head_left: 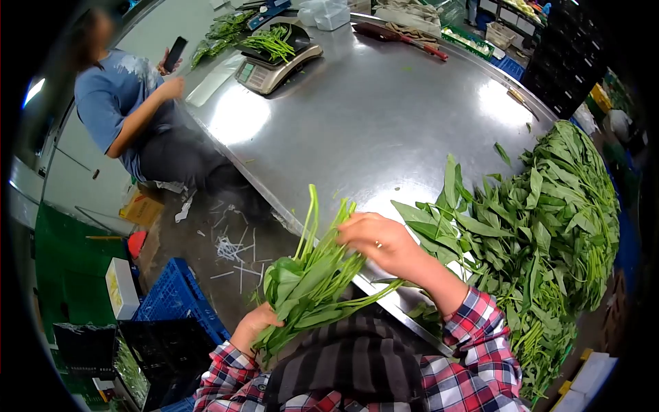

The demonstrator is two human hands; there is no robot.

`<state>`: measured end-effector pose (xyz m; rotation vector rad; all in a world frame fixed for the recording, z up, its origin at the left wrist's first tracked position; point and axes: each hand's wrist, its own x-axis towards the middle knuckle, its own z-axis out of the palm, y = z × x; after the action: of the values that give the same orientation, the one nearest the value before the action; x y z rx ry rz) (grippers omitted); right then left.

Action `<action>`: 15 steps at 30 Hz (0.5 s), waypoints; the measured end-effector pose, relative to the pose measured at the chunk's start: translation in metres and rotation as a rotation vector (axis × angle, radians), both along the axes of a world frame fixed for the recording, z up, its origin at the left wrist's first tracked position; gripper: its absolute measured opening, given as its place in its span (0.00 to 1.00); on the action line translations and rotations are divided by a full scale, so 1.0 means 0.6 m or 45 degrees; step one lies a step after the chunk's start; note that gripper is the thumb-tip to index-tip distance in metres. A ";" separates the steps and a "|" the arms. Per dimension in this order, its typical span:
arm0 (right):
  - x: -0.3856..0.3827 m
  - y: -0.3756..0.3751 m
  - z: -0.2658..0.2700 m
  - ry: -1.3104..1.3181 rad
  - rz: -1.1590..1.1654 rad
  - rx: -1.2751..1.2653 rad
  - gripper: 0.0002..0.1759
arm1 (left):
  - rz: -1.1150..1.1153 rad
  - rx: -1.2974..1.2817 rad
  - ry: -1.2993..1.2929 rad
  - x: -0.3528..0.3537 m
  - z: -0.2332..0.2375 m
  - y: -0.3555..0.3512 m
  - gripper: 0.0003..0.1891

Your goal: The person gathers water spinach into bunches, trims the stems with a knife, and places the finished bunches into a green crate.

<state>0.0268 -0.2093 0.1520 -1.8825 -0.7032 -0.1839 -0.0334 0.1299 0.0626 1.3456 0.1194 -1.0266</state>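
Note:
In front of my body I hold a bunch of leafy greens, apparently water spinach point(302, 288), above the table's near edge. My left hand point(257, 326) is closed round the leafy lower end, its fingers partly hidden by leaves. My right hand point(381, 240) grips the stems at the upper end, fingers bent over them. A few stalks stick out past the bunch, upward and to the right. On the table to the right of my right hand lies a large heap of the same greens point(542, 213).
Across the metal table point(357, 117) stand a scale point(264, 75) with greens on it, a clear plastic container point(324, 14) and a red-handled tool point(401, 41). At left a person point(130, 103) holds a phone point(176, 55). Blue crates point(180, 295) and scraps point(237, 250) are on the floor.

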 end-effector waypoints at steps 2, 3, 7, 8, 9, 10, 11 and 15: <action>-0.012 -0.015 -0.004 0.526 -0.242 0.804 0.05 | 0.075 -0.115 -0.104 -0.007 0.006 -0.023 0.36; -0.006 -0.021 -0.008 0.567 -0.337 1.170 0.11 | 0.142 -0.052 -0.133 -0.010 0.007 -0.030 0.37; 0.056 -0.199 -0.115 0.468 -0.587 1.850 0.12 | 0.221 -0.012 -0.078 -0.002 0.035 -0.039 0.37; 0.051 -0.212 -0.064 0.549 -0.991 1.352 0.12 | 0.181 -0.027 -0.116 0.000 0.030 -0.033 0.37; 0.072 -0.248 -0.082 0.615 -1.450 0.512 0.18 | 0.139 -0.039 -0.150 0.000 0.027 -0.027 0.37; 0.076 -0.241 -0.063 0.310 -1.360 0.091 0.19 | 0.097 -0.057 -0.194 0.006 0.026 -0.027 0.38; 0.071 -0.219 -0.030 0.015 -1.243 -0.323 0.20 | 0.092 -0.128 -0.133 0.009 0.028 -0.029 0.39; 0.048 -0.037 0.123 -0.646 -0.279 -0.449 0.27 | 0.088 -0.259 0.079 0.013 0.056 -0.056 0.40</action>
<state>0.0558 -0.2313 0.2259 -2.2786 -0.9098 -0.7382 -0.0259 0.0960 0.0960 1.1187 0.1044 -0.9948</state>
